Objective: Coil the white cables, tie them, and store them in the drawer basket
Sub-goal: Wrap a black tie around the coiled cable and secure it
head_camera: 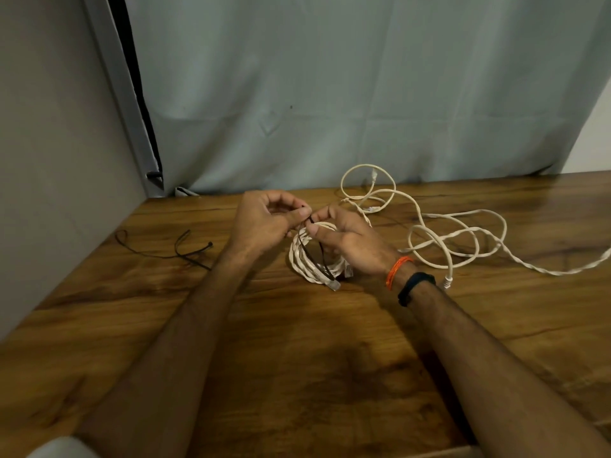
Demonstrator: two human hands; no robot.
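Working from big to small here: the wooden table (297, 342) is smooth with a warm brown grain, backed by a pale grey-green curtain (330, 94) that hangs soft and creased. Sprawled over the right side is the loose white cable (459, 239), thin, round and partly twisted like rope, so I'd guess it's light and floppy but springy enough to pop out of a coil if you let go. The coiled white cable (314, 259) sits mid-table between both hands, a tight little ring with a clear plastic plug sticking out at the front. Best place to hold it looks like across the bundled strands, not by the plug. The right hand (347, 239) has its fingers curled over the coil and the thumb pinching the black tie (310, 221), a thin wiry strand looped around the ring. The left hand (264, 219) pinches the tie's other end between thumb and fingertips. Spare black ties (178, 249) lie off to the left. No drawer basket in view.
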